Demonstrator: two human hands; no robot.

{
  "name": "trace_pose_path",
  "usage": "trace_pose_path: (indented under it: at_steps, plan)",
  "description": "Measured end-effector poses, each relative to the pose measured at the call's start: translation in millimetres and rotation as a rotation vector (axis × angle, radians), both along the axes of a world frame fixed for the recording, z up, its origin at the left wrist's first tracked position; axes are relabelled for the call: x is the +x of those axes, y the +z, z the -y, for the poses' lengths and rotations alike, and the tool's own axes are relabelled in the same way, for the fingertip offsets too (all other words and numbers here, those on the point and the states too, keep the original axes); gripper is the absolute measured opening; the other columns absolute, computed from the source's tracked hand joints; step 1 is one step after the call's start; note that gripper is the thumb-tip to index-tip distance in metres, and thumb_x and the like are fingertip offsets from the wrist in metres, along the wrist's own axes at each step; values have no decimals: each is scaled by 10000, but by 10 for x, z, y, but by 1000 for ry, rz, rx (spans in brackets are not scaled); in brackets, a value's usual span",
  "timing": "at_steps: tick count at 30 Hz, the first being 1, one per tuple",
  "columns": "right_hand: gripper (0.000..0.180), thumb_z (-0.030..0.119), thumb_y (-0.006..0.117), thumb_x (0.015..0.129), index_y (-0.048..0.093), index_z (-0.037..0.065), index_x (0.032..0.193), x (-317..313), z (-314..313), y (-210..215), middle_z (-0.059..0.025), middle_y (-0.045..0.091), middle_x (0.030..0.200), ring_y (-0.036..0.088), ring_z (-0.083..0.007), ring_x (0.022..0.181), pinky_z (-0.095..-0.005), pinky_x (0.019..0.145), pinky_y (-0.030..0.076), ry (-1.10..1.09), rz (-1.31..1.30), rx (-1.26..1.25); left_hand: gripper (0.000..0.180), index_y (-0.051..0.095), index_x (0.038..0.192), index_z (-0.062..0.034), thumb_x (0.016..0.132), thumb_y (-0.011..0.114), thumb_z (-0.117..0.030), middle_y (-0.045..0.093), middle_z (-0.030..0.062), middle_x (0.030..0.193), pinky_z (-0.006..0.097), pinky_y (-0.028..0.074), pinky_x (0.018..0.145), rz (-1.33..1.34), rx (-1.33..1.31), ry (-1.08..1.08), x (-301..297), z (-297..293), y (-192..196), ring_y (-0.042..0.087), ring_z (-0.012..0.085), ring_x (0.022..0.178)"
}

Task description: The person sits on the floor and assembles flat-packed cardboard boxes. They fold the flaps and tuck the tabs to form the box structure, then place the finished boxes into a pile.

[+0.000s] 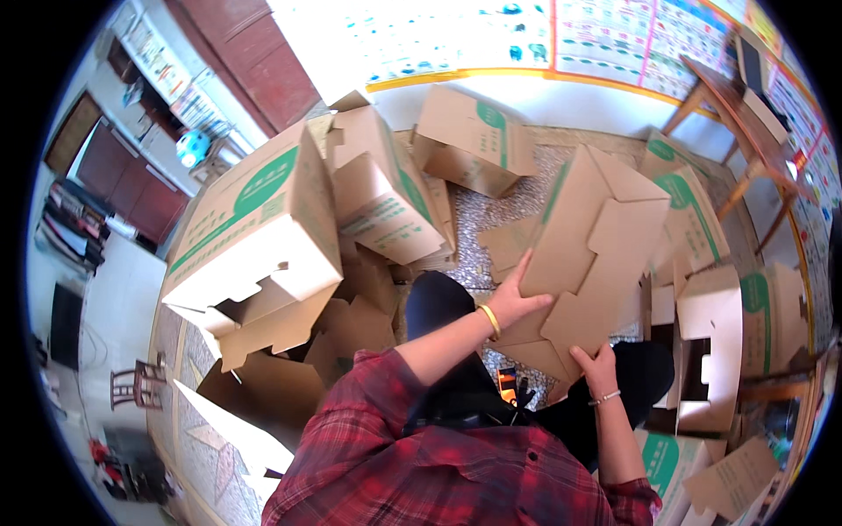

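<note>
A brown cardboard box point(618, 232) stands tilted between my knees, its notched flaps facing me. My left hand point(519, 298), with a yellow bangle at the wrist, grips the box's left edge, thumb lying across a flap and fingers along the side. Lower down, my right hand point(599, 370) pinches the near flap's edge between thumb and fingers; a thin bracelet circles that wrist. Part of the right fingers is hidden behind the cardboard. A small device with a lit orange screen point(507, 386) is near my lap, below the box.
At left stands a big open carton point(254, 228) with a green print. More cartons point(386, 197) and a tipped box point(474, 140) lie ahead. Boxes point(710, 342) crowd my right side. A wooden table point(737, 114) stands by the poster-covered wall at far right.
</note>
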State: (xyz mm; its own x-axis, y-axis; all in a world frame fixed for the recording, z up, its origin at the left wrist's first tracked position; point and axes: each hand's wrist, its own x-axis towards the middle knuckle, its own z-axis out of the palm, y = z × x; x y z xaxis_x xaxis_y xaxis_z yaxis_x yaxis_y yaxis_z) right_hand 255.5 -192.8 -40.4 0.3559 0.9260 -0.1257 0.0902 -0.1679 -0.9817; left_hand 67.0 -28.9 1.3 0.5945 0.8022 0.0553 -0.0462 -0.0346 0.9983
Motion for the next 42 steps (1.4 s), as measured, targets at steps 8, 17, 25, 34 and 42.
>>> trace_pose_path:
  at_steps: [8, 17, 25, 34, 42]
  plan:
    - [542, 96, 707, 739, 459, -24, 1206, 41, -139, 399, -131, 578, 1122, 562, -208, 1024, -328, 897, 447, 42, -32, 101, 910, 146, 1447, -67, 747, 723, -145, 444, 146, 1316, 317, 372, 980, 94, 90, -7, 12, -18, 382, 446, 193, 1179]
    - [915, 248, 734, 709, 201, -39, 1394, 404, -114, 1103, -251, 294, 1409, 285, -352, 1322, -388, 1081, 250, -52, 449, 370, 612, 316, 1340, -24, 820, 626, -114, 462, 106, 1262, 356, 360, 990, 242, 68, 84, 286, -13, 784, 462, 222, 1145]
    - [956, 242, 789, 667, 233, 39, 1418, 1303, 374, 2409, -162, 284, 1448, 261, -274, 1347, -367, 1099, 235, -203, 963, 599, 506, 292, 1369, -64, 915, 501, -146, 435, 65, 1311, 368, 360, 1009, 616, 15, -218, 1418, 101, 1473, 425, 214, 1203]
    - [829, 160, 762, 663, 338, 20, 1362, 2288, 1361, 2950, -206, 419, 1345, 427, -299, 1237, -343, 1046, 332, -392, 1155, 189, 396, 389, 1262, -124, 902, 551, -165, 512, 59, 1203, 458, 454, 923, 377, -389, -487, 2918, 916, 1625, 508, 225, 1126]
    - [756, 49, 664, 691, 332, 45, 1370, 2906, 1620, 2407, -193, 423, 1341, 407, -319, 1243, -356, 1061, 304, -278, 1163, -86, 495, 346, 1289, -118, 886, 586, -277, 447, 77, 1301, 530, 344, 1003, 81, -901, -793, 3717, 1370, 535, 426, 264, 1226]
